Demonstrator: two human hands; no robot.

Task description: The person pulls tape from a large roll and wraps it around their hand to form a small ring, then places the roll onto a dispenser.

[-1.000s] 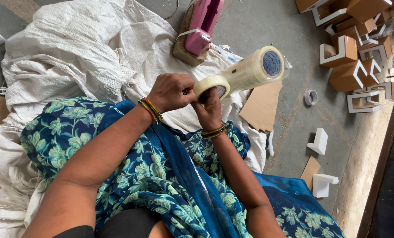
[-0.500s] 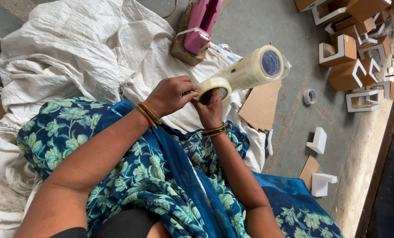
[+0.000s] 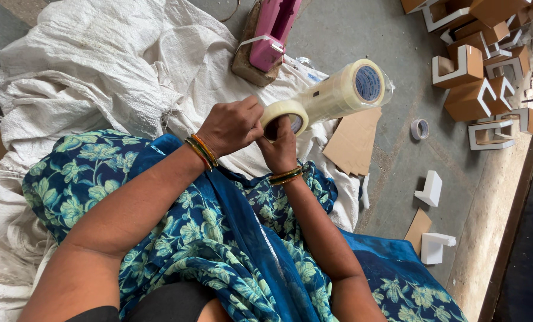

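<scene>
Concrete floor (image 3: 391, 161), tape roll (image 3: 283, 117) gripped between left hand (image 3: 230, 125), right hand (image 3: 280, 149)

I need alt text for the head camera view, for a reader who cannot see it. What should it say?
Seen from above, a person's left hand and right hand hold a single roll of clear tape at the end of a wrapped stack of tape rolls, over a lap in blue floral cloth. White sacks and cardboard pieces lie on the floor.
</scene>
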